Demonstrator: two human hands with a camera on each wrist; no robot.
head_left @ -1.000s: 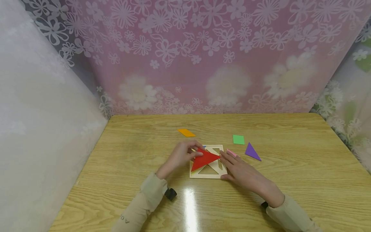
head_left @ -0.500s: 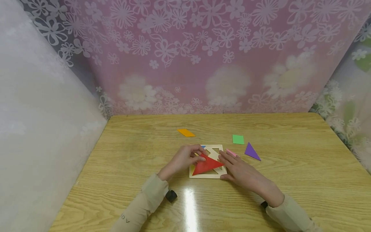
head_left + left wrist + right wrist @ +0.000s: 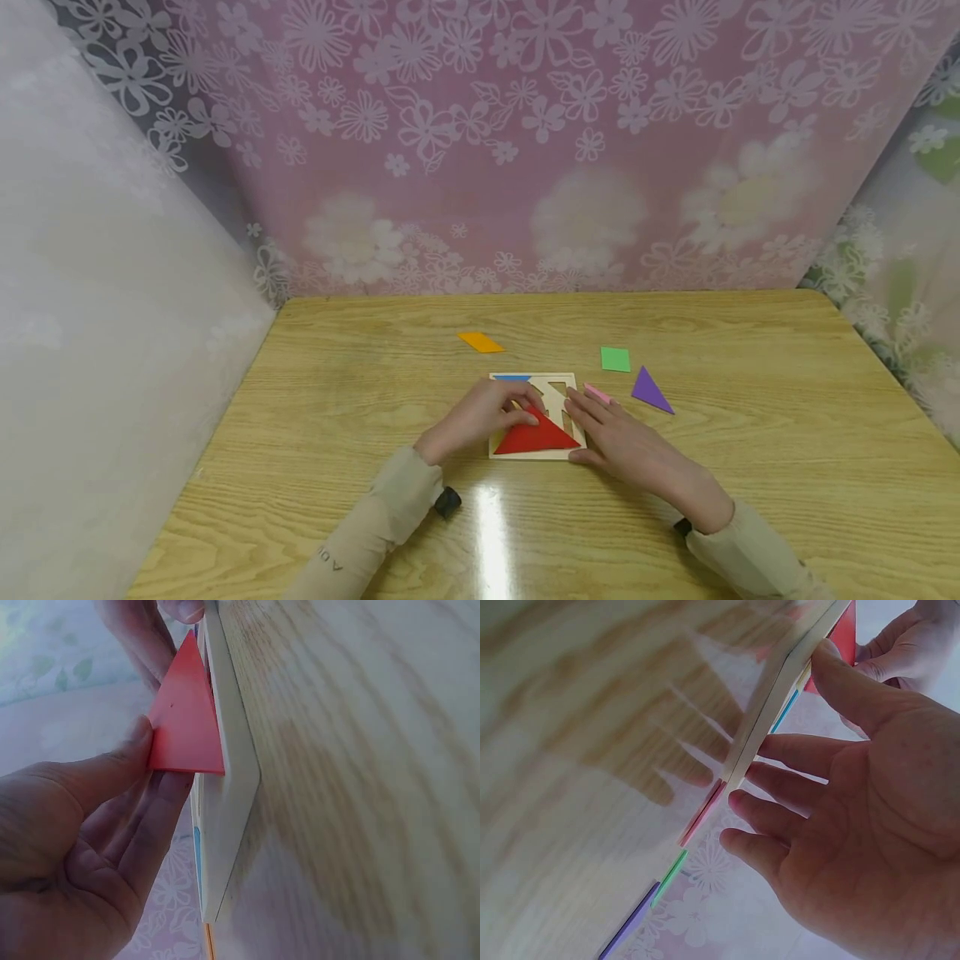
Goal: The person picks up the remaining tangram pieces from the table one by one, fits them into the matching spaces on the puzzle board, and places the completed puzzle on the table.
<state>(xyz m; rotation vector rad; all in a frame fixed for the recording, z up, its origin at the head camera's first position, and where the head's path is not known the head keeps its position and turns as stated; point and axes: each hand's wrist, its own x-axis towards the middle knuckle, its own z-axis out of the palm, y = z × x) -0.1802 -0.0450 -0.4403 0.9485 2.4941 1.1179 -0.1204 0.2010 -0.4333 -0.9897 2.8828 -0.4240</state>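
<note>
My left hand (image 3: pixel 483 421) pinches a large red triangle (image 3: pixel 538 436) between thumb and fingers. The triangle lies tilted over the lower part of a pale wooden tangram board (image 3: pixel 555 393), its long edge close to the near rim. In the left wrist view, the red triangle (image 3: pixel 187 724) stands partly up from the board (image 3: pixel 232 787). A blue piece (image 3: pixel 512 377) sits in the board's far left corner, partly covered by my left hand. My right hand (image 3: pixel 626 437) has its fingers extended against the board's right side; the thumb (image 3: pixel 840 675) touches the near corner.
A pink piece (image 3: pixel 598 394) lies just right of the board, partly behind the right fingers. Farther right are a green square (image 3: pixel 616 360) and a purple triangle (image 3: pixel 651 392). An orange parallelogram (image 3: pixel 481 342) lies beyond the board on the wooden table (image 3: pixel 337 358).
My left hand has moved the red triangle toward me and turned it, so its long edge now runs along the board's near rim. The right hand has stayed in place.
</note>
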